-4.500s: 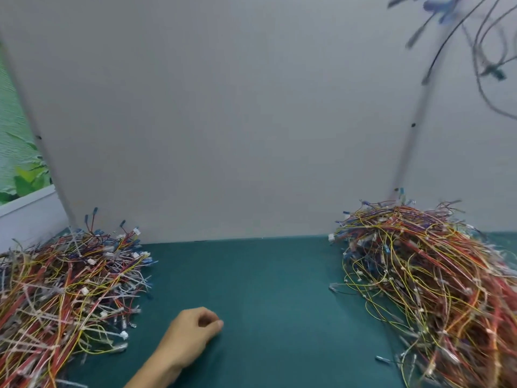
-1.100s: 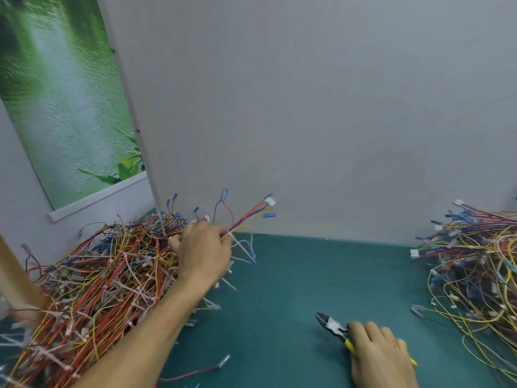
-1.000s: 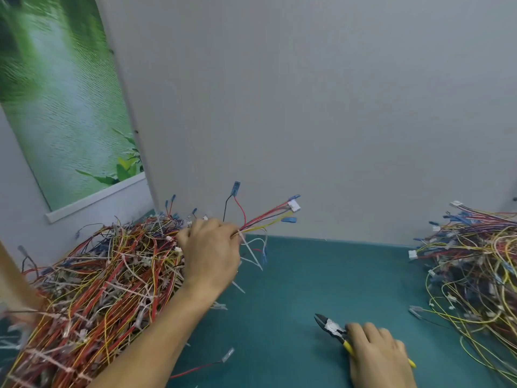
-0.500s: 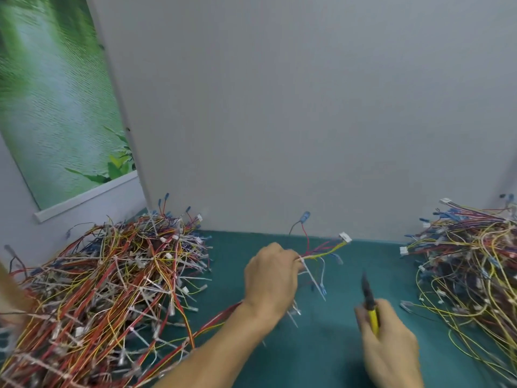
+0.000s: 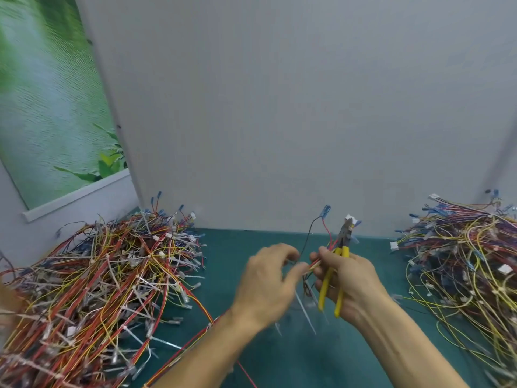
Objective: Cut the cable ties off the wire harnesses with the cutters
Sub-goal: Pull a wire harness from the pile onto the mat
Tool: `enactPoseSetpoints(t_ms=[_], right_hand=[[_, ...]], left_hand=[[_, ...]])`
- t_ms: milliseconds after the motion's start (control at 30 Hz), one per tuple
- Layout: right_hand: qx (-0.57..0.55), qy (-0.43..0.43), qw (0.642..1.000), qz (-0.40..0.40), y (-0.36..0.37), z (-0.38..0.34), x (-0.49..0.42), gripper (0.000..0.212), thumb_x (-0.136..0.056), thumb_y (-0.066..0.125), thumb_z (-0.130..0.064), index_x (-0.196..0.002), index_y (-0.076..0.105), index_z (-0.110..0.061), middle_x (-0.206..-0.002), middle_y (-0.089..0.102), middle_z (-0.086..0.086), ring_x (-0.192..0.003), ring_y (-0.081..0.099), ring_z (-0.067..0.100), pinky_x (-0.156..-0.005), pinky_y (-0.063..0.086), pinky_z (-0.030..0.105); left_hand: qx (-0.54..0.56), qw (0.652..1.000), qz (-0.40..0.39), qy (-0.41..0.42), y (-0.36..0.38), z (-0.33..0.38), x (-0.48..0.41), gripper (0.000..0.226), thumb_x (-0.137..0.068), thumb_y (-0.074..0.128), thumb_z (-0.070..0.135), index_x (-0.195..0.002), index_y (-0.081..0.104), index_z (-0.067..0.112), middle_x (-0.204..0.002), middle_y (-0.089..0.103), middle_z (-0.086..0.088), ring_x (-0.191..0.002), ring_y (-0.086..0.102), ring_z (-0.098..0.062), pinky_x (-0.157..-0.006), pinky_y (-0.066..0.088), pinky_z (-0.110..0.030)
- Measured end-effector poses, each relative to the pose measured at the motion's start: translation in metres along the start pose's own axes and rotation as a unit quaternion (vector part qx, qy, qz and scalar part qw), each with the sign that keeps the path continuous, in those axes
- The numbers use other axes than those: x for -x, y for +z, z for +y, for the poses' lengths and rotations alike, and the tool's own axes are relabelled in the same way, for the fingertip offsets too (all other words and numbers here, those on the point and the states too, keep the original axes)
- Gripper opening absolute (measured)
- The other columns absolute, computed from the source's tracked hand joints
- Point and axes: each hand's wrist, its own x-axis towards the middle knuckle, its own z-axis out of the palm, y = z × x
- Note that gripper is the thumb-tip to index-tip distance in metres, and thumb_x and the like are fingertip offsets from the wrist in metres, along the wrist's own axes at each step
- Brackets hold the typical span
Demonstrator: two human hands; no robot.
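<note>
Yellow-handled cutters [image 5: 337, 271] gripped in right hand [image 5: 345, 278], left hand [image 5: 268, 281] pinching a harness [image 5: 313, 266] above the mat's [image 5: 251, 247] mid-back edge; wires look light & floppy, so prob. best held right beside the tie.

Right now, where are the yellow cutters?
The yellow cutters are in the right hand, centre-right over the green table, beside the left hand, with the harness between them.

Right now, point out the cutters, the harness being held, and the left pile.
cutters [image 5: 330, 287], head view, on a yellow handle.
held harness [image 5: 326, 212], head view, on its blue connector.
left pile [image 5: 98, 275], head view, mid-heap.
</note>
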Motion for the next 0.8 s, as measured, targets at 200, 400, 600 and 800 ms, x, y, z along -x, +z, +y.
enactPoseSetpoints(t_ms=[200,400,600,800], right_hand=[[-0.078,-0.026,0.997,0.009,0.003,-0.013,-0.008,0.014,-0.094,0.057,-0.007,-0.084,0.062,0.001,-0.058,0.063,0.006,-0.048,0.058,0.014,-0.047,0.050,0.027],[-0.126,-0.050,0.988,0.069,0.001,-0.016,-0.027,0.018,-0.095,0.053,-0.005,-0.078,0.057,-0.005,-0.067,0.062,0.006,-0.045,0.057,0.009,-0.050,0.047,0.025],[-0.140,-0.071,0.972,0.176,-0.050,-0.034,-0.056,0.025,-0.099,0.045,-0.006,-0.074,0.048,-0.010,-0.069,0.048,0.005,-0.054,0.049,0.009,-0.046,0.039,0.020],[-0.150,-0.107,0.953,0.241,-0.093,-0.058,-0.062,0.032,-0.101,0.043,-0.016,-0.069,0.041,-0.016,-0.038,0.049,-0.005,-0.048,0.044,0.008,-0.050,0.035,0.021]], left_hand=[[-0.238,0.936,-0.172,-0.195,-0.069,-0.066,0.011,0.032,-0.102,0.035,0.039,-0.099,0.058,0.017,-0.100,0.067,-0.003,-0.093,0.062,-0.022,-0.082,0.047,-0.035],[-0.321,0.913,-0.134,-0.214,-0.112,-0.083,0.028,0.028,-0.094,0.044,0.053,-0.083,0.057,0.031,-0.065,0.060,0.008,-0.056,0.056,-0.001,-0.050,0.041,-0.019],[-0.378,0.842,-0.217,-0.318,-0.149,-0.105,0.045,0.049,-0.075,0.076,0.044,-0.117,0.058,0.027,-0.102,0.065,0.011,-0.082,0.061,-0.004,-0.076,0.052,-0.023],[-0.472,0.795,-0.278,-0.260,-0.149,-0.136,0.066,0.070,-0.086,0.058,0.007,-0.145,0.031,0.034,-0.125,0.057,0.014,-0.106,0.057,-0.007,-0.100,0.045,-0.032]])
